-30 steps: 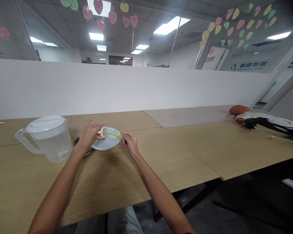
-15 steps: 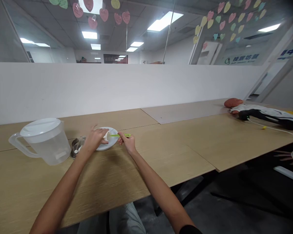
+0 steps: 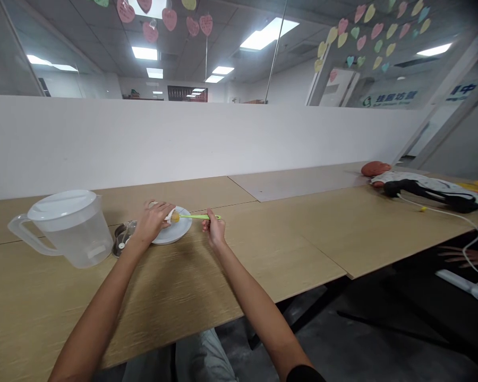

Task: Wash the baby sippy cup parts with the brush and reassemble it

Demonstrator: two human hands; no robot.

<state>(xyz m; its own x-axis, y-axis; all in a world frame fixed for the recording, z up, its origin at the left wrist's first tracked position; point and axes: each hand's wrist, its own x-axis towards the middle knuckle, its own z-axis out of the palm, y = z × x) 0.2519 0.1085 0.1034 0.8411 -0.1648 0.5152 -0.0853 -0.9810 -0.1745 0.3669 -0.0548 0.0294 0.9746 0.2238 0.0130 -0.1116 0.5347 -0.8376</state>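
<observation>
Gripping a white cup (image 3: pixel 169 215) in the left hand (image 3: pixel 153 222), pinching a green stick (image 3: pixel 196 216) in the right hand (image 3: pixel 215 228), apparently swabbing — next, brace steadily!

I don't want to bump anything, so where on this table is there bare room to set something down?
The widest free patch is the tabletop between the right hand and the black object at right. Another lies between the forearms, from the white plate to the near edge. It's crowded on the left: pitcher, metal dish, plate and left hand sit close together.
</observation>
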